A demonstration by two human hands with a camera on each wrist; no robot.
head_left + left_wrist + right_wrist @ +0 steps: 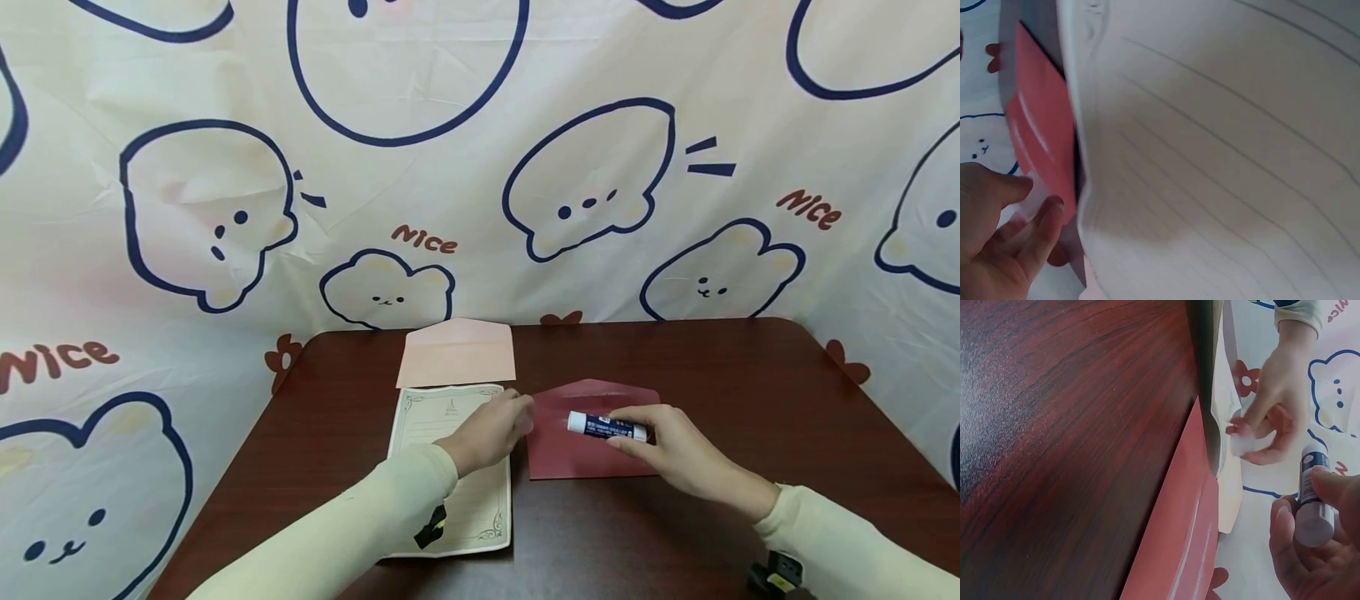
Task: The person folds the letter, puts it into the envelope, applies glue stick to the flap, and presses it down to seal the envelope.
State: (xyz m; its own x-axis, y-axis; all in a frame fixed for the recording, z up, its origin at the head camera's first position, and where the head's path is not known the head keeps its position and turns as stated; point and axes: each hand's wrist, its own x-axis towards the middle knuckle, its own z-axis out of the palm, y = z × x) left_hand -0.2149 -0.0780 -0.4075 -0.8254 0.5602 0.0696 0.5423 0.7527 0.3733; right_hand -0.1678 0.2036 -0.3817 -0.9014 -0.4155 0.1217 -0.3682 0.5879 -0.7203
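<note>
My right hand [678, 450] grips a glue stick [606, 427] with a dark blue label and white ends. It holds the stick nearly level above a red envelope [551, 454], whose flap lies unfolded at the far side. Left of it, my left hand [491, 427] pinches a small translucent white cap [1036, 195] between thumb and fingertips, seen in the left wrist view. That hand is over the right edge of a cream sheet of lined letter paper [480, 521]. In the right wrist view, the glue stick [1314, 478] sits between thumb and fingers.
A pale pink envelope [456, 360] with its flap unfolded lies beyond the letter paper. Dark brown wood forms the tabletop [750, 392]. A white cloth [465, 192] printed with blue cartoon bears hangs behind and at the sides.
</note>
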